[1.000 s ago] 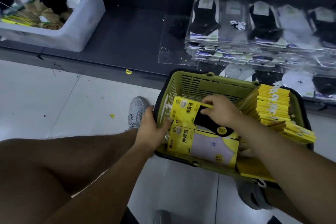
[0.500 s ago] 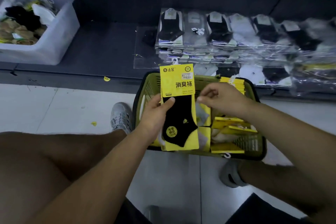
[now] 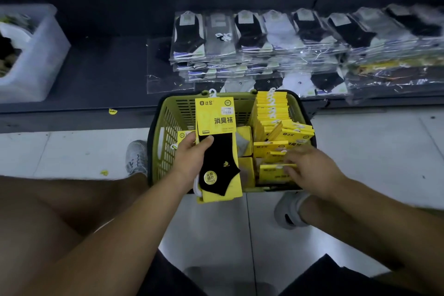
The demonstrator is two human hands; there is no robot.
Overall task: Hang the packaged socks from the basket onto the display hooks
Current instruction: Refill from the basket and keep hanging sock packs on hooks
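Left hand (image 3: 192,160) pinches black sock pack (image 3: 217,149) upright, hook clear; right hand (image 3: 310,167), fingers spread, reaches basket's (image 3: 165,132) right-side packs (image 3: 272,122).

The basket (image 3: 168,137) is matt slotted plastic; sock packs (image 3: 259,38) at upper right wear glossy clear film; floor tiles (image 3: 72,151) look smooth.

A shop's sock aisle.
Wrapped sock bundles (image 3: 276,45) lay stacked on a dark shelf behind a green shopping basket (image 3: 168,132).
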